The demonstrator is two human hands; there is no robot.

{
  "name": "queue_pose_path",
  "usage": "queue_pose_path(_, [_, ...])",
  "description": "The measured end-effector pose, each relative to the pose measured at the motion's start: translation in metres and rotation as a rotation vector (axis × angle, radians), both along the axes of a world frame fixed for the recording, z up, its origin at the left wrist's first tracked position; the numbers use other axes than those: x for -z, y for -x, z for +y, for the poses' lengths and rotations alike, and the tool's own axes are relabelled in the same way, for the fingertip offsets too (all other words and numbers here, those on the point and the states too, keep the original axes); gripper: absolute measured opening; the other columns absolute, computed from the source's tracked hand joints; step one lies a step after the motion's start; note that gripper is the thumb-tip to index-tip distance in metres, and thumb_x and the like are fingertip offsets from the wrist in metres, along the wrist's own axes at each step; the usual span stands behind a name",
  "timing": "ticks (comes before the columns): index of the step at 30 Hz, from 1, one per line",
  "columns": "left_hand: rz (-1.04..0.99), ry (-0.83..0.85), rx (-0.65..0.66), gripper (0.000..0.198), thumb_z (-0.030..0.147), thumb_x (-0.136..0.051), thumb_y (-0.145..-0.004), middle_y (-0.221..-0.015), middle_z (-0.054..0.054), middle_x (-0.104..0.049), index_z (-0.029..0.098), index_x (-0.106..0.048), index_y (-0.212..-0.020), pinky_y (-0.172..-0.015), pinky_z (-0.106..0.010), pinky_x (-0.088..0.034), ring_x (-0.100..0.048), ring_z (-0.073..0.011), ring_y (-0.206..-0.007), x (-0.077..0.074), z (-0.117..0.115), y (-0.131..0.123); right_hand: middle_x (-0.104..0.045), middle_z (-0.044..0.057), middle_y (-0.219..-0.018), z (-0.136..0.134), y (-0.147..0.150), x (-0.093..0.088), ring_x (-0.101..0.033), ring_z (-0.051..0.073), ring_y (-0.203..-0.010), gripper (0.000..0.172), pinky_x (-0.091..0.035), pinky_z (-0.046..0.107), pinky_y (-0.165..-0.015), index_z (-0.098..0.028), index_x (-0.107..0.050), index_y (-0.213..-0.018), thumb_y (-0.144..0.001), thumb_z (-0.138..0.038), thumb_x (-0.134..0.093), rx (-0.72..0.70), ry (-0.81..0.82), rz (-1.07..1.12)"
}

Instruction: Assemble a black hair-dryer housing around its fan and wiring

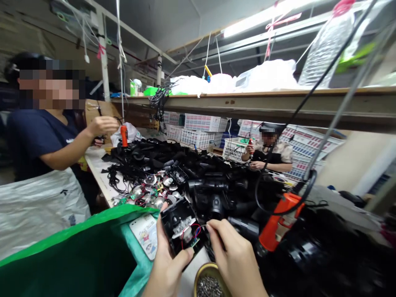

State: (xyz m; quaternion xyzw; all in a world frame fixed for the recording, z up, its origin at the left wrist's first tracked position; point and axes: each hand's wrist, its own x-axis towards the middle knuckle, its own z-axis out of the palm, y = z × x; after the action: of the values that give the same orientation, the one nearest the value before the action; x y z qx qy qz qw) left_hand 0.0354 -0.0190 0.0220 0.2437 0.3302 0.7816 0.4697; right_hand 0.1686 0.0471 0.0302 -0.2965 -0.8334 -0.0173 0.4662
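Observation:
My left hand [167,264] holds a black plastic housing [181,225] with a silver reflector, red and blue wires and a small circuit board showing inside. My right hand [233,258] pinches at the wires on the housing's right edge with fingertips together. Just below both hands sits a small brass-coloured bowl [210,280] filled with tiny dark screws. An orange electric screwdriver [276,222] hangs on a black cable right of my right hand.
A heap of black housings [192,169] and silver reflectors [148,187] covers the bench. A green sack [77,255] lies at lower left. One person in a dark shirt [40,140] works at left, another [269,150] at the far side. A shelf [247,103] runs overhead.

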Motion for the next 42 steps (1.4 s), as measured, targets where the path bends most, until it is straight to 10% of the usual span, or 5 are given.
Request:
queue_pose_path(6, [0.205,0.045,-0.251,0.116,0.033,-0.085,-0.075,-0.169,-0.008,-0.030,0.040,-0.010,-0.163,-0.127,-0.048,-0.026,-0.042,-0.0357,-0.149,0.010,0.011,-0.011,-0.064,0.001,-0.068,-0.011,0.014,0.011,-0.067,0.018,-0.054,0.034,-0.036,0.030,-0.049,-0.019,-0.061,-0.084,-0.101,-0.009,-0.033,0.129,-0.068,-0.234])
queue_pose_path(13, [0.261,0.064,-0.372,0.127,0.038,-0.088,-0.074,-0.170,-0.015,-0.024,0.037,0.003,-0.163,-0.123,-0.048,-0.036,-0.044,-0.0390,-0.148,0.008,0.010,-0.026,-0.061,0.000,-0.071,-0.002,0.005,-0.003,-0.053,0.013,-0.061,0.029,-0.039,0.023,-0.057,-0.017,-0.067,-0.092,-0.103,-0.035,-0.048,-0.299,0.705,0.118])
queue_pose_path(17, [0.273,0.093,-0.434,0.131,0.038,-0.087,-0.075,-0.171,-0.018,-0.018,0.033,0.010,-0.162,-0.122,-0.046,-0.038,-0.041,-0.0405,-0.149,0.013,0.012,-0.036,-0.050,-0.003,-0.066,0.003,0.005,-0.002,-0.043,0.011,-0.058,0.034,-0.034,0.023,-0.054,-0.017,-0.062,-0.084,-0.103,-0.040,-0.046,-0.274,0.747,0.095])
queue_pose_path(29, [-0.043,0.198,0.025,0.106,0.019,-0.078,-0.071,-0.143,-0.001,-0.065,0.045,-0.026,-0.160,-0.091,-0.028,-0.054,-0.063,-0.0237,-0.122,0.010,0.007,-0.002,-0.072,0.003,-0.077,-0.027,0.012,-0.014,-0.072,0.022,-0.061,0.024,-0.029,0.033,-0.050,-0.018,-0.065,-0.088,-0.079,0.002,-0.057,0.175,0.134,-0.671])
queue_pose_path(42, [-0.060,0.242,0.222,0.104,0.016,-0.080,-0.071,-0.117,-0.001,-0.079,0.037,-0.032,-0.161,-0.078,-0.034,-0.062,-0.071,-0.0340,-0.112,0.021,0.011,-0.014,-0.079,0.000,-0.107,-0.037,-0.058,-0.066,-0.076,0.020,-0.095,0.022,-0.059,0.027,-0.083,-0.028,-0.072,-0.116,-0.099,-0.023,-0.060,0.069,0.483,-0.256])
